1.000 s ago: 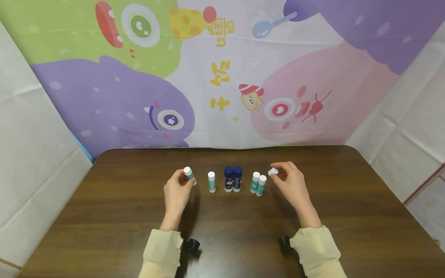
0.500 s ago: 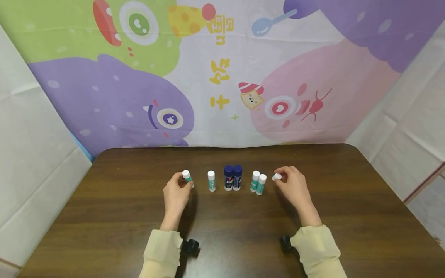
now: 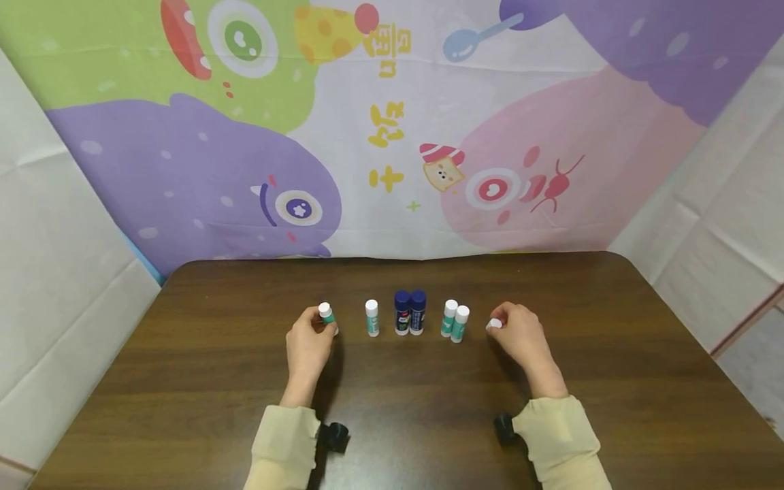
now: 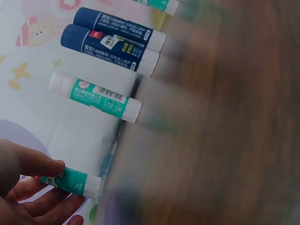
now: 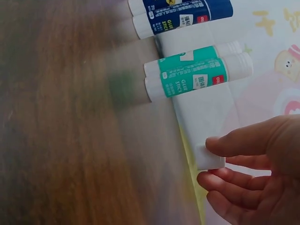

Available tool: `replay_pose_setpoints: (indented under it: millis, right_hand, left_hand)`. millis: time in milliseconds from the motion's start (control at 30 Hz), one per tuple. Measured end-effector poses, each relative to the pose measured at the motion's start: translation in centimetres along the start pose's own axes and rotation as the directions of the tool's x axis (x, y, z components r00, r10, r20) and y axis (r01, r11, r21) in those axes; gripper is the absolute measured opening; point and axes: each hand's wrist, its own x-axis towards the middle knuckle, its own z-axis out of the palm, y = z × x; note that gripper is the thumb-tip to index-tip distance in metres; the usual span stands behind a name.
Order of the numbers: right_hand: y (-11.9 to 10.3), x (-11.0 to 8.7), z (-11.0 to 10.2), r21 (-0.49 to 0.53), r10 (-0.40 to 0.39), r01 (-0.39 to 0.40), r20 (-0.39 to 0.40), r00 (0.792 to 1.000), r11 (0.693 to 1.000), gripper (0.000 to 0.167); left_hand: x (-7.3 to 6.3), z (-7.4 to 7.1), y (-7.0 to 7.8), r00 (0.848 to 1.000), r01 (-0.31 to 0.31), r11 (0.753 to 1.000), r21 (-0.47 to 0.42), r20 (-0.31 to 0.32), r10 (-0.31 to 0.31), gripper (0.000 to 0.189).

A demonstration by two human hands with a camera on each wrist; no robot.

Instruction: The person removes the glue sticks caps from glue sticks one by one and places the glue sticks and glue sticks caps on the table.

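Note:
My left hand (image 3: 307, 348) pinches a green-and-white glue stick (image 4: 75, 181) upright between thumb and fingers at the left end of the row. In the head view its white top (image 3: 324, 309) shows above the fingers. Over on the right, my right hand (image 3: 523, 340) grips a small white cap (image 5: 211, 157) by thumb and fingertips, low over the table. Nearest to the left hand stands another green glue stick (image 3: 372, 318) with a white cap. Two green glue sticks (image 3: 450, 318) stand side by side, left of the right hand.
Two dark blue glue sticks (image 3: 410, 313) stand together in the middle of the row on the brown wooden table (image 3: 416, 408). Behind the table's far edge hangs a cartoon-printed cloth (image 3: 392, 224). A black wrist camera (image 3: 336, 437) sits at the left cuff.
My right hand has moved right and down toward the table with the white cap. My left hand has lowered the green glue stick and shifted it slightly left. The standing glue sticks keep their places.

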Motion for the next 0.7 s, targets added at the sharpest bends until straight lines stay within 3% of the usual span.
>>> replay_pose_setpoints:
  millis: [700]
  right_hand:
    - [0.86, 0.01, 0.40, -0.052, 0.026, -0.024, 0.045, 0.999, 0.998, 0.016]
  left_hand:
    - [0.08, -0.01, -1.01, 0.999, 0.025, 0.999, 0.040, 0.019, -0.026, 0.025]
